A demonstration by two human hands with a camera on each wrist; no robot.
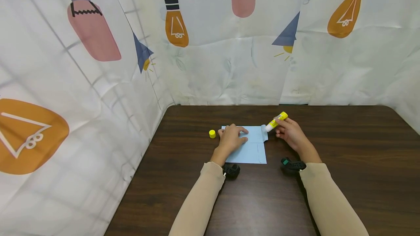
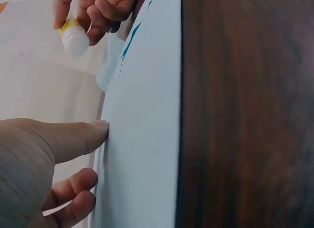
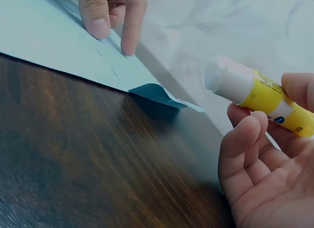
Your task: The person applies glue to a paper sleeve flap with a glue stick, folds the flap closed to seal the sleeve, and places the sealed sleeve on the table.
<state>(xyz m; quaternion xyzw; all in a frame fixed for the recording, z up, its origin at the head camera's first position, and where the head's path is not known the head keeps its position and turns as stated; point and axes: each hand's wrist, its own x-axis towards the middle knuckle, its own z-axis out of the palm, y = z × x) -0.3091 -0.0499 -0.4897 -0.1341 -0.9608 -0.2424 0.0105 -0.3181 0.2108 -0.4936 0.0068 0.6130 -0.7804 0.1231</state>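
A light blue paper piece with fold lines, like an unfolded envelope [image 1: 247, 153], lies on the table. My left hand [image 1: 229, 138] rests on its upper left part, thumb and fingertips touching the paper. At the right end a small flap [image 3: 156, 94] curls up off the table. My right hand [image 1: 292, 134] holds an uncapped yellow glue stick [image 3: 278, 101] between thumb and fingers, tilted with its white end down toward the flap. In the right wrist view that white end is apart from the paper. Left of the paper stands the yellow cap [image 1: 212, 134].
The dark brown wooden table [image 1: 354, 177] extends on both sides of the paper. Behind it and at the left hangs a white curtain [image 1: 210, 72] printed with lamps. Black wrist devices [image 1: 232, 171] sit below each hand, close to the tabletop.
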